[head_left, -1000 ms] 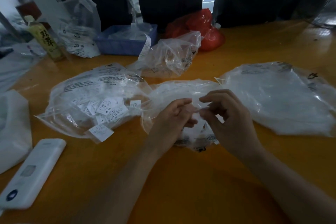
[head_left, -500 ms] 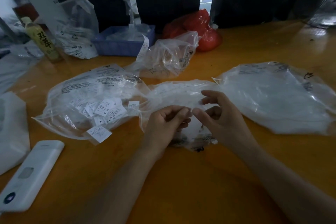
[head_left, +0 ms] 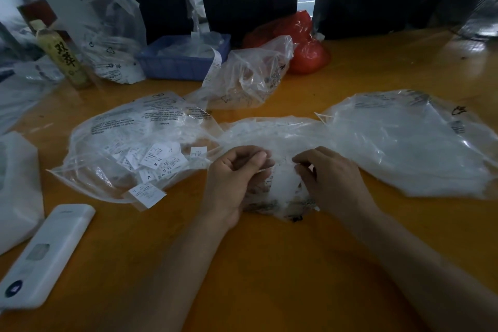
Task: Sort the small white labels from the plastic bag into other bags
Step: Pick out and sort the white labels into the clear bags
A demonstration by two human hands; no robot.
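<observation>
Clear plastic, crumpled: the middle bag (head_left: 280, 137) lies on the orange table (head_left: 269, 264) directly before the person, holding white labels and printed matter too blurred to read.

Left hand (head_left: 234, 183): rests on the near left part of the middle bag, fingers curled, thumb and forefinger pinching what looks like a small white label at the bag's top surface.

Right hand (head_left: 331, 183): on the near right part of the same bag, fingers curled down, tips pinching at the plastic or a label; which of the two cannot be told.

Left bag (head_left: 129, 143): clear with black print, flat on the table, touching the middle bag; small white labels (head_left: 159, 159) heaped inside, some marked M and XL. One label (head_left: 147, 194) sits at its near edge.

Right bag (head_left: 409, 143): clear, large, flat, its corner meeting the middle bag; contents indistinct.

Far side: another crumpled clear bag (head_left: 250, 75); a blue tray (head_left: 177, 65) behind it; a red bag (head_left: 301, 43) just beside; a yellow-labelled bottle (head_left: 62, 56) upright at far left.

Near left: a white remote-like device (head_left: 45, 253) lying flat.
</observation>
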